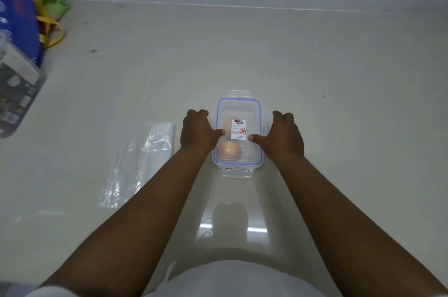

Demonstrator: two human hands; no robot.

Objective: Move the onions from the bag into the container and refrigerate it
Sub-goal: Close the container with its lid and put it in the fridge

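A clear plastic container (238, 107) with a blue-sealed lid sits on the pale floor in front of me. A white label (239, 129) is stuck on the lid. Through the lid I see two brownish onions (229, 147). My left hand (197, 133) grips the container's left side with its thumb on the lid. My right hand (281, 135) grips the right side the same way. The near and far latch flaps stick out from the lid. The clear plastic bag (138, 163) lies flat and empty on the floor to the left.
A blue shopping bag (19, 12) with yellow handles and a green bag (52, 2) stand at the far left against the wall. A packaged item (17, 93) leans in front of them. The wall runs across the top.
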